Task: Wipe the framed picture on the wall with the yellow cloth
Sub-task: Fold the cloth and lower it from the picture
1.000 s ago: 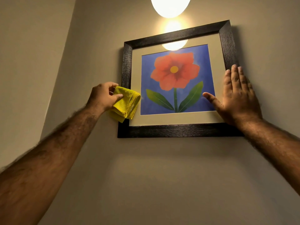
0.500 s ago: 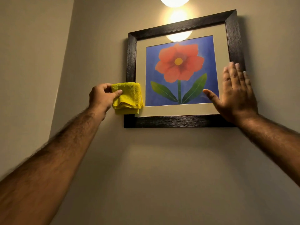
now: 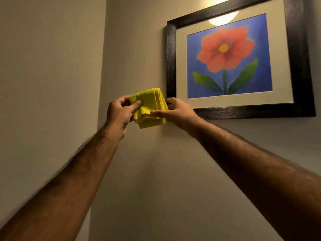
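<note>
The framed picture (image 3: 231, 61) hangs on the wall (image 3: 156, 171) in the upper right of the view, its top edge cut off by the top of the frame. It has a dark, nearly black wooden frame (image 3: 171, 63), a pale cream mat, and a print of a red flower with a yellow centre, a green stem and two green leaves on a blue ground. A bright patch of lamp light (image 3: 223, 19) reflects in the glass near the top of the mat.

The yellow cloth (image 3: 149, 106) is folded into a thick pad of several layers and sits at centre frame, just left of the picture's lower left corner, held off the glass. Whether its right edge touches the frame's corner cannot be told.

Both hands hold the cloth. The left hand (image 3: 119, 113) pinches its left edge, thumb pressed on the front face and fingers curled behind; its grip is narrow and closed on the fabric. The right hand (image 3: 177, 112) holds the right edge, thumb laid across the lower front of the cloth and fingers wrapped behind; this hand covers the lower left corner of the frame.

Both bare forearms rise from the lower corners of the view toward the centre. A wall corner (image 3: 102, 66) runs vertically at left of centre.
</note>
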The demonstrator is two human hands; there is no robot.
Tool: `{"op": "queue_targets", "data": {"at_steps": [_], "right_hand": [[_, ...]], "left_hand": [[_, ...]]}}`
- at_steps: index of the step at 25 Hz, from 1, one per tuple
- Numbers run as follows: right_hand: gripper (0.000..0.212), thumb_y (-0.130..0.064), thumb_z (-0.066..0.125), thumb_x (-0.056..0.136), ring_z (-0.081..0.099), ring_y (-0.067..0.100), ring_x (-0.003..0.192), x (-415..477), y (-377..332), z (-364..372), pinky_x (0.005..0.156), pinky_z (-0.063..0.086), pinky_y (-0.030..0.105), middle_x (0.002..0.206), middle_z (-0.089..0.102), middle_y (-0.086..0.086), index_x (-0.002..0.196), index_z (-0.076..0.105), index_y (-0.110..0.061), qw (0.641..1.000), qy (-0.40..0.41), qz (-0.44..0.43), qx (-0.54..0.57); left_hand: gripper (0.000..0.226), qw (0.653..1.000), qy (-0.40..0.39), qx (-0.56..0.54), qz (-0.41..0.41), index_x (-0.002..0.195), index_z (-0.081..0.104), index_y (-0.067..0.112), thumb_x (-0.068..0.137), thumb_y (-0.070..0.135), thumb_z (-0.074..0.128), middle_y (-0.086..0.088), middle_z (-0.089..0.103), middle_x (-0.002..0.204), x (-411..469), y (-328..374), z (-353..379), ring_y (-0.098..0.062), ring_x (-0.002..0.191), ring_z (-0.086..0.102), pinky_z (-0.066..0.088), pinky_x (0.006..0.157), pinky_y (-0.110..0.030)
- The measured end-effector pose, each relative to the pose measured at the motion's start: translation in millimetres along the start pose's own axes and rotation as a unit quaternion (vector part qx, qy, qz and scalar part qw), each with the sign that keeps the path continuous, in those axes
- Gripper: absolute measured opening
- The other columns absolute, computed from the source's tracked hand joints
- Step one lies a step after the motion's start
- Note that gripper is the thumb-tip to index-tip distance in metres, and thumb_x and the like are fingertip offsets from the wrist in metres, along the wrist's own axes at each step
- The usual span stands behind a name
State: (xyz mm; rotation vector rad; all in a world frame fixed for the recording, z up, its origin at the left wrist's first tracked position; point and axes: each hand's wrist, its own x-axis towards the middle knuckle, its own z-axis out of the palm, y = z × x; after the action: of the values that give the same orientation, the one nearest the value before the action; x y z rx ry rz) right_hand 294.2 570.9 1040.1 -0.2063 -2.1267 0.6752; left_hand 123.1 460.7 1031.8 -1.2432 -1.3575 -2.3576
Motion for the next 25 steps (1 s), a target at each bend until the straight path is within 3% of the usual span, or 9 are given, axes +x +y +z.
{"op": "queue_targets", "data": {"at_steps": [3, 7, 11, 16, 19, 25], "right_hand": [[0.047, -0.029, 0.084, 0.080, 0.073, 0.027, 0.106, -2, 9, 36, 0.084, 0.064, 0.036, 0.113, 0.075, 0.012, 0.116, 0.068, -0.005, 0.984, -0.048, 0.083, 0.152], [0.043, -0.020, 0.087, 0.076, 0.077, 0.024, 0.096, -14, 22, 98, 0.067, 0.063, 0.026, 0.109, 0.078, 0.016, 0.111, 0.073, 0.001, 0.954, -0.097, 0.142, 0.245], [0.041, -0.018, 0.089, 0.073, 0.073, 0.014, 0.070, -31, 38, 172, 0.065, 0.062, 0.024, 0.090, 0.077, 0.009, 0.107, 0.075, 0.001, 0.930, -0.156, 0.193, 0.271], [0.047, -0.016, 0.087, 0.075, 0.074, 0.020, 0.084, -81, 68, 290, 0.065, 0.062, 0.024, 0.105, 0.078, 0.015, 0.115, 0.071, 0.003, 0.893, -0.216, 0.270, 0.288], [0.048, -0.015, 0.084, 0.078, 0.075, 0.023, 0.087, -120, 84, 353, 0.067, 0.063, 0.025, 0.111, 0.077, 0.016, 0.120, 0.069, 0.003, 0.862, -0.262, 0.315, 0.299], [0.039, -0.016, 0.087, 0.076, 0.077, 0.025, 0.095, -203, 109, 489, 0.071, 0.064, 0.028, 0.115, 0.076, 0.018, 0.110, 0.072, -0.004, 0.800, -0.351, 0.380, 0.305]], "left_hand": [[0.029, 1.000, 0.019, -0.005, -0.018, 0.106, 0.071, 0.017, 0.080, 0.021, 0.082, -0.003, 0.075, 0.100, -24, -11, -33, -0.023, 0.092, 0.074, 0.062, 0.072, -0.039], [0.016, 0.996, 0.032, -0.030, -0.082, 0.089, 0.070, 0.019, 0.078, 0.014, 0.081, -0.002, 0.076, 0.087, -60, -33, -95, -0.016, 0.074, 0.074, 0.057, 0.057, -0.026], [0.015, 0.985, 0.066, -0.024, -0.158, 0.092, 0.069, 0.015, 0.081, 0.009, 0.077, -0.004, 0.078, 0.085, -102, -66, -164, -0.020, 0.075, 0.077, 0.060, 0.061, -0.031], [0.019, 0.960, 0.152, -0.033, -0.234, 0.102, 0.068, 0.005, 0.084, 0.001, 0.071, -0.010, 0.079, 0.088, -171, -126, -248, -0.023, 0.077, 0.078, 0.062, 0.064, -0.034], [0.015, 0.944, 0.192, -0.015, -0.269, 0.095, 0.068, 0.005, 0.083, -0.002, 0.073, -0.010, 0.078, 0.086, -215, -160, -295, -0.022, 0.076, 0.078, 0.062, 0.063, -0.033], [0.020, 0.900, 0.289, 0.029, -0.325, 0.099, 0.068, 0.004, 0.081, -0.004, 0.074, -0.013, 0.077, 0.091, -310, -221, -403, -0.021, 0.076, 0.078, 0.062, 0.062, -0.032]]}}
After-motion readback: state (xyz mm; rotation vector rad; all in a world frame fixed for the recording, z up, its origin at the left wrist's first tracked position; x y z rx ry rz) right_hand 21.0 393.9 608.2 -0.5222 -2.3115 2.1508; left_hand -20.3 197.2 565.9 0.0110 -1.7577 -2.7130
